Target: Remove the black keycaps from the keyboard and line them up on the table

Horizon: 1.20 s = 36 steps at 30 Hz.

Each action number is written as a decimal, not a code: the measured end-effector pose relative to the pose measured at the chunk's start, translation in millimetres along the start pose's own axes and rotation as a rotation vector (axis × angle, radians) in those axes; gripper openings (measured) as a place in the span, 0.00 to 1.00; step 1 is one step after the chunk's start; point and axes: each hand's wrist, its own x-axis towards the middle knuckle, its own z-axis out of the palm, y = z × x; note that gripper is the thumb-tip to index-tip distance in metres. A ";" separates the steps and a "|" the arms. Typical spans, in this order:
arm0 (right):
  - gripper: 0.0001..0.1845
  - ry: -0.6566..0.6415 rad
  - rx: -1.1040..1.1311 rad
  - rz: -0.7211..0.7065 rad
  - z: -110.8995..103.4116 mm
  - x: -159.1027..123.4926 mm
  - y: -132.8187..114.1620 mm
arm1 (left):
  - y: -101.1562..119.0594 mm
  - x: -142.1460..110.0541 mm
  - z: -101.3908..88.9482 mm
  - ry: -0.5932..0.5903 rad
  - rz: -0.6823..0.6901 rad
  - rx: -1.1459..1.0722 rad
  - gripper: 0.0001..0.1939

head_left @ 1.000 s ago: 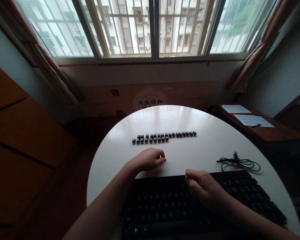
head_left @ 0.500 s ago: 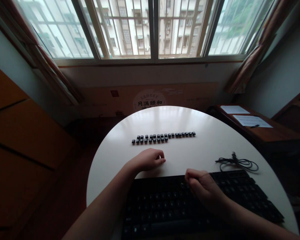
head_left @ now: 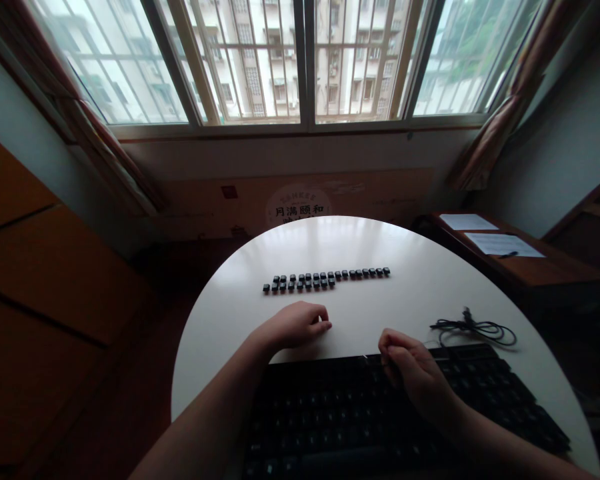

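My left hand (head_left: pixel 303 323) rests on the white table just behind the black keyboard (head_left: pixel 330 400). Its fingers are loosely curled, and no object shows in them. Over the keyboard's upper rows, my right hand (head_left: pixel 413 363) is closed in a pinch. A thin, wire-like line shows at its fingers, but I cannot make out what it belongs to. Beyond my left hand, loose black keycaps stand in two rows: a longer back row (head_left: pixel 351 274) and a shorter front row (head_left: pixel 300 285). Part of the keyboard is hidden under my right hand and forearm.
A coiled black cable (head_left: pixel 473 327) lies behind the keyboard's right part. The round white table (head_left: pixel 215 333) has a curved edge. To the right, a brown side table (head_left: pixel 545 270) carries papers (head_left: pixel 505 245) and a pen. A barred window (head_left: pixel 307 67) is ahead.
My right hand has shifted slightly right and up over the keyboard. My left hand stays in place. The view has tilted a little.
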 end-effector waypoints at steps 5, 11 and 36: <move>0.13 -0.077 -0.069 -0.079 1.5 -3.6 0.9 | 19.3 -7.8 -2.6 0.039 0.106 -0.035 0.19; 0.12 -0.158 -0.181 -0.199 3.1 -6.0 -3.8 | 39.2 -18.0 -7.2 0.020 0.222 -0.057 0.16; 0.16 0.040 -0.668 -0.672 -13.5 3.1 0.5 | 45.0 -23.3 -12.2 -0.010 0.311 -0.103 0.11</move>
